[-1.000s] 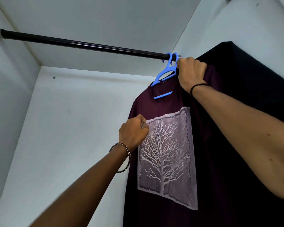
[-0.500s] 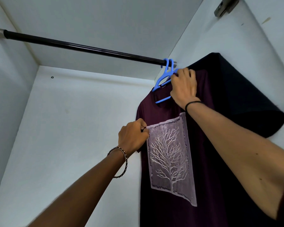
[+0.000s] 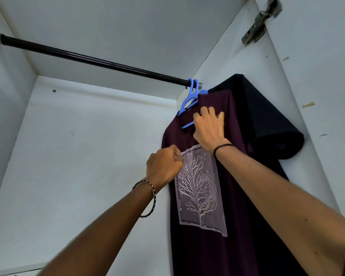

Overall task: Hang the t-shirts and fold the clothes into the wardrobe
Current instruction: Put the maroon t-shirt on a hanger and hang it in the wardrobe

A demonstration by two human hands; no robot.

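Your right hand (image 3: 209,128) has slid off the blue hanger (image 3: 190,98) and lies spread on the maroon t-shirt (image 3: 237,196); your left hand (image 3: 163,166) pinches its fabric lower down. The shirt hangs straight down from the rail (image 3: 88,56), your right hand nearer the hanger.

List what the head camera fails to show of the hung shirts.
- Head view: hem of the maroon t-shirt, cut off by the bottom edge.
- Head view: much of the dark t-shirt, covered by the maroon one.
- Head view: fingertips of the left hand, curled behind its knuckles.
- Head view: collar, partly under the right hand.
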